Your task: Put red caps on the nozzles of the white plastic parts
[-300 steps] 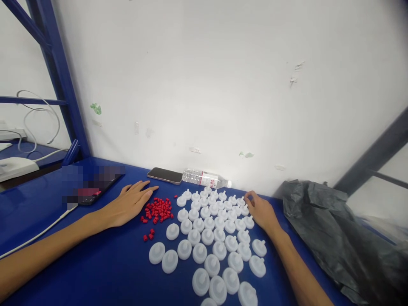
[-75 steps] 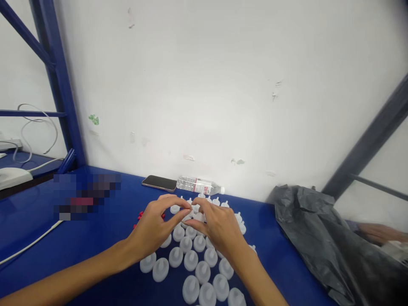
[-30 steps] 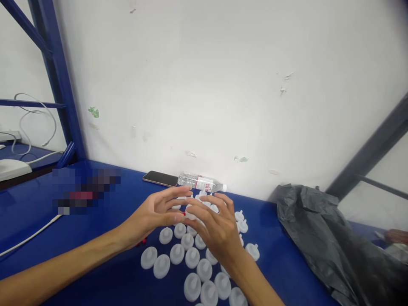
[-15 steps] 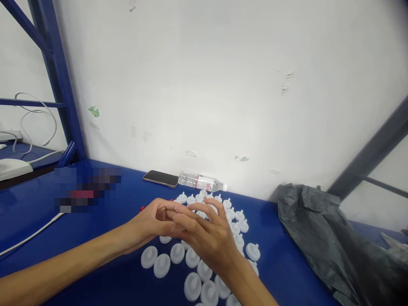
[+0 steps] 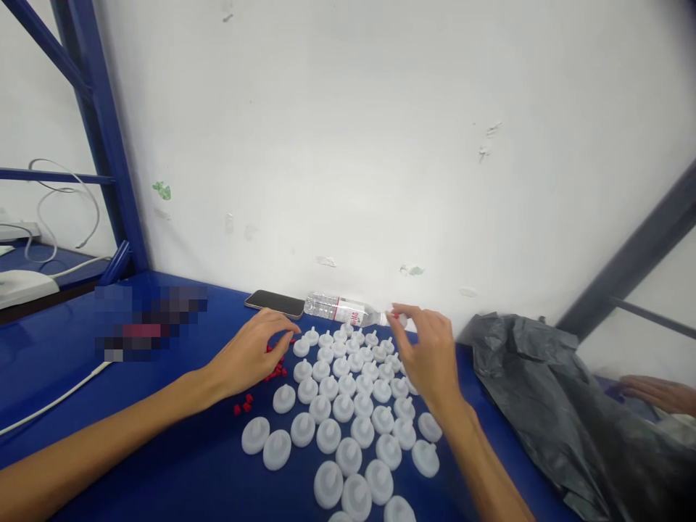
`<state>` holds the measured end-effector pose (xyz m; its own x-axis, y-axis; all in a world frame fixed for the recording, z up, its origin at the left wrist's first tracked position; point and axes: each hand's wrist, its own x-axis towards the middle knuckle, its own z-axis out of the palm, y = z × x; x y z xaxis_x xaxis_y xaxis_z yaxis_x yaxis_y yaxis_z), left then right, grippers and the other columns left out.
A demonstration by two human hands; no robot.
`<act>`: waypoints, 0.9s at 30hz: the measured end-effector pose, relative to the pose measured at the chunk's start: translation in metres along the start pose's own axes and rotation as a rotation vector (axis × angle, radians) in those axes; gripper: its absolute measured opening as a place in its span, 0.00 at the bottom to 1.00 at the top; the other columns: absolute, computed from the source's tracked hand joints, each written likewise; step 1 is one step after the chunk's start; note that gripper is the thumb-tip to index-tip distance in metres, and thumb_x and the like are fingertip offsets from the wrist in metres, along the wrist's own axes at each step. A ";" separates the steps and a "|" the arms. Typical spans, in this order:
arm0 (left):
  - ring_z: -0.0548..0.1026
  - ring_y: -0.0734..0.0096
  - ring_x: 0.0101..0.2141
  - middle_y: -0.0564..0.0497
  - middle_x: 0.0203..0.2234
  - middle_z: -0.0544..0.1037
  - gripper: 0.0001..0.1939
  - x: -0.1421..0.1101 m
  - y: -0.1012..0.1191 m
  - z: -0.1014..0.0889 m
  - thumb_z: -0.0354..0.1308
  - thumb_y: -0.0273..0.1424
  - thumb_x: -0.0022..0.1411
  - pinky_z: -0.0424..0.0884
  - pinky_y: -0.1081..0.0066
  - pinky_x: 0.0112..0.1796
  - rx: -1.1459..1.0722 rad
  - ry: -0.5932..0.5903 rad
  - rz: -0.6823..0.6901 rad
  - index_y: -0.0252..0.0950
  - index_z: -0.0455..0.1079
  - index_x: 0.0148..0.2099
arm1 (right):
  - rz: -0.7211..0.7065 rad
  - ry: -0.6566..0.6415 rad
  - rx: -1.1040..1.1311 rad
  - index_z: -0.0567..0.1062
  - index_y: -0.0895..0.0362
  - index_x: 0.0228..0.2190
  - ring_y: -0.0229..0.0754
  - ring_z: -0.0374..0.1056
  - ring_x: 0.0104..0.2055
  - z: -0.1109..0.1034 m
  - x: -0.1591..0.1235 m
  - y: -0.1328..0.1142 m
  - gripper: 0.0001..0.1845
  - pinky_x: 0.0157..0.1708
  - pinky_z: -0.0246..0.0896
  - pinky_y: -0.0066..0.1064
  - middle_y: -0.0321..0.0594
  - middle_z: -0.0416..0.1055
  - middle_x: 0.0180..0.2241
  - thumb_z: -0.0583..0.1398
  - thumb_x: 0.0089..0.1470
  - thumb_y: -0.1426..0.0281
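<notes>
My left hand (image 5: 253,355) is low over a pile of small red pieces (image 5: 276,371), thumb and index finger drawn together. Anything between those fingertips is too small to make out. My right hand (image 5: 429,351) pinches a white stemmed cap with a red spot at its tip (image 5: 396,316), just beyond the group's right side. Between the hands, many white round caps with short stems (image 5: 343,407) stand stem-up on the blue table (image 5: 179,449). A few loose red pieces (image 5: 243,406) lie below my left hand.
Against the wall lie a phone (image 5: 275,303) and a clear water bottle (image 5: 342,310). A dark plastic bag (image 5: 538,391) covers the right side, with another person's hand (image 5: 660,394) beyond it. At left are a white cable (image 5: 59,399) and a blue frame post (image 5: 109,145).
My hands were together over the caps and have moved apart. The left went to the red pieces; the right moved right and back with a cap, uncovering the group.
</notes>
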<state>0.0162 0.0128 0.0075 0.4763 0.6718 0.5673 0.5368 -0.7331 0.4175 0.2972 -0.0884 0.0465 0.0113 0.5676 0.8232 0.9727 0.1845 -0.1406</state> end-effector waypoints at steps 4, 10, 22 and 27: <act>0.72 0.60 0.46 0.53 0.40 0.82 0.15 -0.001 -0.021 0.010 0.51 0.37 0.61 0.66 0.59 0.50 0.073 -0.080 0.016 0.46 0.78 0.42 | 0.138 -0.060 -0.090 0.73 0.55 0.36 0.47 0.71 0.39 0.006 -0.006 0.048 0.10 0.44 0.59 0.41 0.44 0.76 0.39 0.54 0.61 0.64; 0.70 0.60 0.47 0.53 0.45 0.80 0.17 -0.004 -0.029 0.014 0.49 0.38 0.63 0.65 0.60 0.49 0.140 -0.195 0.021 0.47 0.77 0.46 | 0.255 -0.234 -0.137 0.73 0.52 0.27 0.47 0.70 0.27 0.018 -0.030 0.091 0.10 0.28 0.58 0.37 0.41 0.75 0.26 0.57 0.56 0.62; 0.71 0.64 0.41 0.55 0.39 0.80 0.14 -0.005 -0.035 0.015 0.50 0.36 0.64 0.64 0.64 0.43 0.188 -0.263 0.041 0.49 0.77 0.44 | 0.086 -0.428 0.077 0.75 0.53 0.42 0.43 0.73 0.44 0.017 -0.019 0.068 0.19 0.45 0.64 0.34 0.40 0.78 0.41 0.47 0.65 0.60; 0.71 0.64 0.42 0.55 0.40 0.80 0.14 -0.005 -0.036 0.015 0.51 0.36 0.65 0.64 0.65 0.43 0.196 -0.271 0.053 0.49 0.76 0.46 | -0.023 -0.480 0.102 0.78 0.54 0.40 0.44 0.74 0.43 0.022 -0.021 0.054 0.23 0.45 0.65 0.35 0.40 0.79 0.37 0.46 0.65 0.59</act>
<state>0.0051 0.0370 -0.0213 0.6608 0.6561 0.3645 0.6175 -0.7513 0.2329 0.3441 -0.0727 0.0094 -0.1416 0.8638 0.4834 0.9437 0.2653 -0.1977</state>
